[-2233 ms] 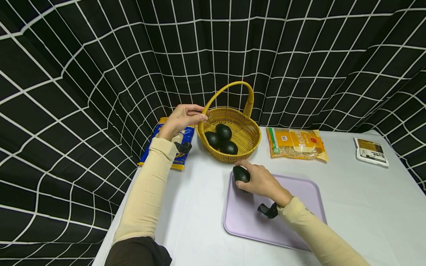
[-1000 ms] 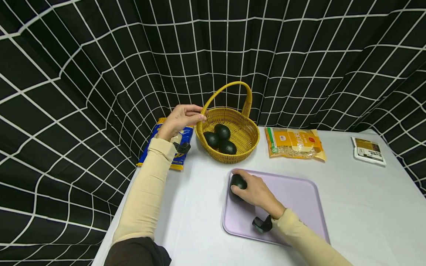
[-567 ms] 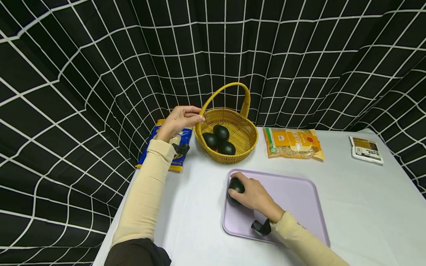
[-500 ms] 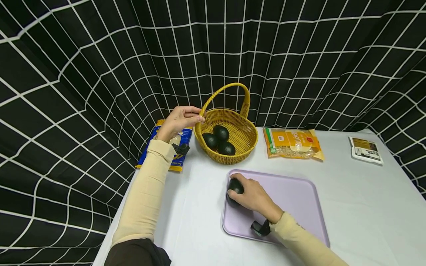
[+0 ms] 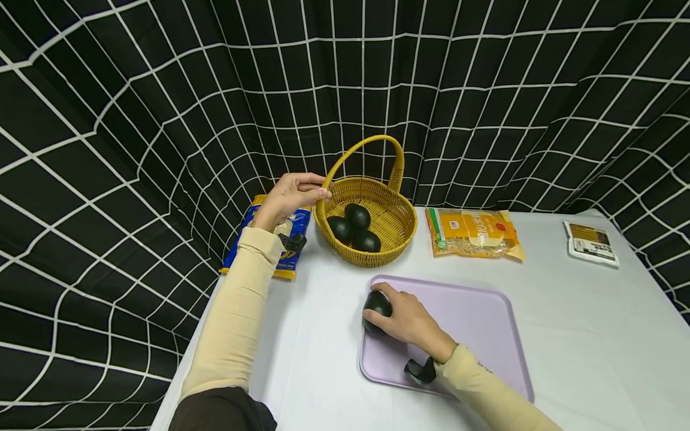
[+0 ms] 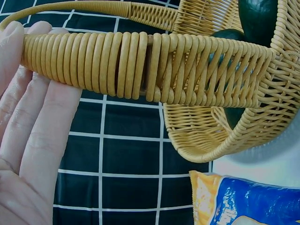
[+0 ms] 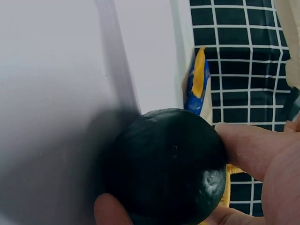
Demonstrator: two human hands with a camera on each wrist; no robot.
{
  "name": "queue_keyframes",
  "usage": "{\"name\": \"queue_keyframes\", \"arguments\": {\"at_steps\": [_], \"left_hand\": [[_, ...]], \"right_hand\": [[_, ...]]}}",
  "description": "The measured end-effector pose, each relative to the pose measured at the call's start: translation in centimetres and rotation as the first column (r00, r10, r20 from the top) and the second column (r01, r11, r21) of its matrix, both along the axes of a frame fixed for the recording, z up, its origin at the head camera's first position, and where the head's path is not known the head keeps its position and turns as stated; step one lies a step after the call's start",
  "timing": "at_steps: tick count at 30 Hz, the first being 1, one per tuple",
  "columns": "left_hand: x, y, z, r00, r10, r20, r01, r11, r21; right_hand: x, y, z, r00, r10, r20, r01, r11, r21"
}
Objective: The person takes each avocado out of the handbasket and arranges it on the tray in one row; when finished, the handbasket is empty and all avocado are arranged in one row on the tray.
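**My right hand (image 5: pixel 406 316) grips an avocado (image 5: pixel 379 303) at the tray (image 5: pixel 474 317); three more fill one side of the basket (image 5: pixel 390 224)**

Nearest me, the lavender tray lies on the white tablecloth (image 5: pixel 312 335). At its left rim I have the avocado held between thumb and fingers, a shadow falling beside it; I cannot tell whether its underside touches the tray.

Beyond that stands the yellow wicker basket, upright. In its left half sit three avocados (image 5: pixel 357 216), clustered close together, with woven floor showing to their right. My left hand (image 5: pixel 293 193) pinches the left side of its arched handle (image 6: pixel 93 65), thumb on one face, fingers on the other.

A blue-and-yellow packet (image 5: pixel 291 260) lies left of the basket, partly hidden by my left wrist. To the right is an orange bag (image 5: pixel 477 230), pale grain visible through its clear part, and farther right a white pouch (image 5: pixel 592 244) with a brown-and-white label. Behind everything hangs a black curtain (image 5: pixel 458 120) with white grid lines.
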State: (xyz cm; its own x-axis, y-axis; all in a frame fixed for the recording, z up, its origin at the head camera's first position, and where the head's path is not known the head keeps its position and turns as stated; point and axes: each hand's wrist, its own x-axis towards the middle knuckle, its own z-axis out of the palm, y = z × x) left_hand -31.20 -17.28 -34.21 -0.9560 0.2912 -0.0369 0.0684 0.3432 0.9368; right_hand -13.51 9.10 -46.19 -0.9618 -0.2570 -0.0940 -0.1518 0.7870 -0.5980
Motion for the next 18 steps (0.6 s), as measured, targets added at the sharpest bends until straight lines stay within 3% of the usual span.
{"name": "queue_keyframes", "arguments": {"at_steps": [18], "left_hand": [[0.09,-0.06,0.12,1.0,-0.005,0.005,0.005,1.0,-0.014]], "right_hand": [[0.22,0.4,0.21,1.0,0.01,0.024,-0.01,1.0,0.007]]}}
